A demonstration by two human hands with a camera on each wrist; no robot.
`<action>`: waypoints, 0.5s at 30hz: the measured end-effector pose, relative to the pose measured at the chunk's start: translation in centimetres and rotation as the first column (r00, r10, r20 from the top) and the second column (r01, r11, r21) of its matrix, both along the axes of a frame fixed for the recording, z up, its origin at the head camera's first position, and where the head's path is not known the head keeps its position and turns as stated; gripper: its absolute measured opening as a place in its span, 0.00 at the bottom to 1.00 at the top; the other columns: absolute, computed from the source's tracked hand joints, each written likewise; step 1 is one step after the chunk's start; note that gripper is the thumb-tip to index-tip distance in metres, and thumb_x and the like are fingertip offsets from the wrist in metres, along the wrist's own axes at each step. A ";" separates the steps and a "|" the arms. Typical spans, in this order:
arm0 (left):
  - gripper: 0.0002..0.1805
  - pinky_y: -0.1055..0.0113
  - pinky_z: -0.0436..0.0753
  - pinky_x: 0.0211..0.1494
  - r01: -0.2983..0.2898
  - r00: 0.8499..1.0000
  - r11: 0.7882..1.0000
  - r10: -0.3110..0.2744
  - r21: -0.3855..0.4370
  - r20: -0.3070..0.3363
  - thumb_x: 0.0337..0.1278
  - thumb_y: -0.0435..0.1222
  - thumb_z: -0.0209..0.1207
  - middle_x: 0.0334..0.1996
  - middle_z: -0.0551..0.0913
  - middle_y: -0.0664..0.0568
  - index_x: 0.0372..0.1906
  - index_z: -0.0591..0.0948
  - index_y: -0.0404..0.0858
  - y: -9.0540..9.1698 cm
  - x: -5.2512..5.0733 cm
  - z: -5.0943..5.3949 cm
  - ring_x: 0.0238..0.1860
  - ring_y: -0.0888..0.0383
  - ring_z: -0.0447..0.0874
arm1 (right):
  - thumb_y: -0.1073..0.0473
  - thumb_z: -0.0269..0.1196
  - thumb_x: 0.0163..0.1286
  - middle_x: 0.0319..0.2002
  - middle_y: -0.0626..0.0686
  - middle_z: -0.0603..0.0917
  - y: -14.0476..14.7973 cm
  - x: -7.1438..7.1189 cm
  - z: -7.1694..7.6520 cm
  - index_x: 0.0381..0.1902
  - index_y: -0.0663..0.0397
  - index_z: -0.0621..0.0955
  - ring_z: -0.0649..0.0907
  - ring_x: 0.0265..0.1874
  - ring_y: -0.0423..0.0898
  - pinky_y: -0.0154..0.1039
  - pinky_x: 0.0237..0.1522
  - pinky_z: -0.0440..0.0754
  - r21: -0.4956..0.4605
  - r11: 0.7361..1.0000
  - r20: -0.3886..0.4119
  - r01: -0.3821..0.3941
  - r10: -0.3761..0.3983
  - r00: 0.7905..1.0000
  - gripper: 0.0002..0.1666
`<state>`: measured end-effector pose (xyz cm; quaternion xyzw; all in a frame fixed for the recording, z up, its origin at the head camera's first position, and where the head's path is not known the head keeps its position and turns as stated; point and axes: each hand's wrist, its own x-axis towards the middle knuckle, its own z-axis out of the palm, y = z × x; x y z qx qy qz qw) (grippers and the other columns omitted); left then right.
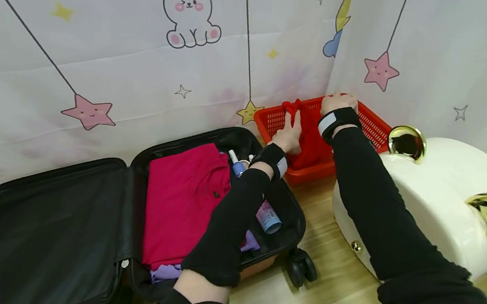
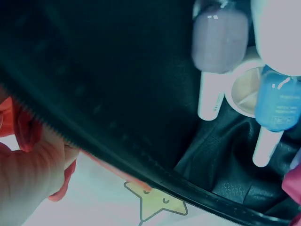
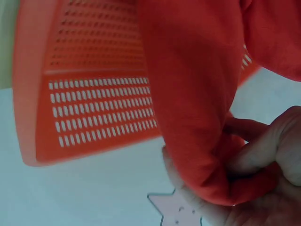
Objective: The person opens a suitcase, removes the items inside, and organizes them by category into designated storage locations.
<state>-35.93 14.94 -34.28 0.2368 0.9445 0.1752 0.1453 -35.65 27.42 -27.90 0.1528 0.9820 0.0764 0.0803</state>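
Note:
A bright red garment (image 1: pixel 311 138) hangs down into the red plastic basket (image 1: pixel 352 162) beside the suitcase; its exact kind cannot be told. My right hand (image 1: pixel 339 103) grips one end of it at the basket's back rim. In the right wrist view, thumb and fingers of the right hand (image 3: pixel 263 174) pinch a fold of the red fabric (image 3: pixel 193 94). At the basket's left side, my left hand (image 1: pixel 287 137) holds another part of the garment by its fingertips. The left wrist view shows that hand (image 2: pixel 33 169) only partly, past the suitcase's zip edge, with red fabric around its fingers.
An open black suitcase (image 1: pixel 59 248) lies at left, holding a folded crimson garment (image 1: pixel 181 192), nail polish bottles (image 2: pixel 220 42) and a blue-pink spray can (image 1: pixel 269 218). A glossy white and gold object (image 1: pixel 432 192) stands at right. A patterned curtain (image 1: pixel 140 83) hangs behind.

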 end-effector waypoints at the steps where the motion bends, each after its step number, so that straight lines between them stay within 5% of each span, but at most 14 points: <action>1: 0.55 0.66 0.73 0.32 -0.018 1.000 0.999 0.017 -0.032 -0.021 0.64 0.31 0.59 0.83 0.30 0.46 0.82 0.32 0.49 -0.1 0.3 -0.3 0.30 0.51 0.75 | 0.62 0.53 0.71 0.59 0.69 0.70 -0.6 0.2 -0.4 0.65 0.64 0.74 0.78 0.47 0.65 0.51 0.37 0.82 0.020 1.000 0.016 0.011 -0.011 1.000 0.25; 4: 0.49 0.63 0.78 0.57 -0.076 0.995 0.981 0.062 -0.178 -0.079 0.70 0.36 0.55 0.83 0.33 0.44 0.82 0.36 0.46 -0.2 1.1 -1.0 0.56 0.46 0.79 | 0.60 0.57 0.70 0.70 0.70 0.64 -2.1 0.8 -1.7 0.72 0.63 0.69 0.79 0.46 0.67 0.52 0.34 0.85 0.071 0.997 0.065 0.043 -0.047 0.997 0.33; 7: 0.45 0.55 0.57 0.81 -0.132 0.987 0.944 0.097 -0.303 -0.130 0.71 0.44 0.53 0.82 0.34 0.39 0.82 0.41 0.42 -0.6 1.5 -1.0 0.79 0.42 0.55 | 0.57 0.60 0.67 0.74 0.74 0.59 -2.8 1.4 -2.4 0.74 0.68 0.62 0.75 0.55 0.73 0.60 0.51 0.84 0.093 0.990 0.125 0.104 -0.115 0.986 0.41; 10: 0.46 0.52 0.40 0.85 -0.186 0.976 0.928 0.138 -0.322 -0.167 0.70 0.49 0.54 0.82 0.34 0.37 0.82 0.45 0.39 -1.9 1.3 -0.1 0.83 0.43 0.36 | 0.56 0.62 0.65 0.72 0.79 0.58 -2.9 1.8 -2.3 0.73 0.73 0.59 0.65 0.66 0.80 0.74 0.64 0.68 0.075 0.991 0.167 0.113 -0.124 0.978 0.46; 15: 0.42 0.49 0.39 0.84 -0.191 0.973 0.964 0.161 -0.184 -0.168 0.72 0.55 0.50 0.82 0.35 0.38 0.81 0.52 0.39 -6.1 1.2 3.0 0.82 0.39 0.33 | 0.57 0.57 0.68 0.73 0.82 0.53 -3.9 1.4 -0.4 0.74 0.75 0.57 0.54 0.73 0.81 0.80 0.69 0.49 -0.063 0.998 0.148 -0.014 0.023 0.989 0.44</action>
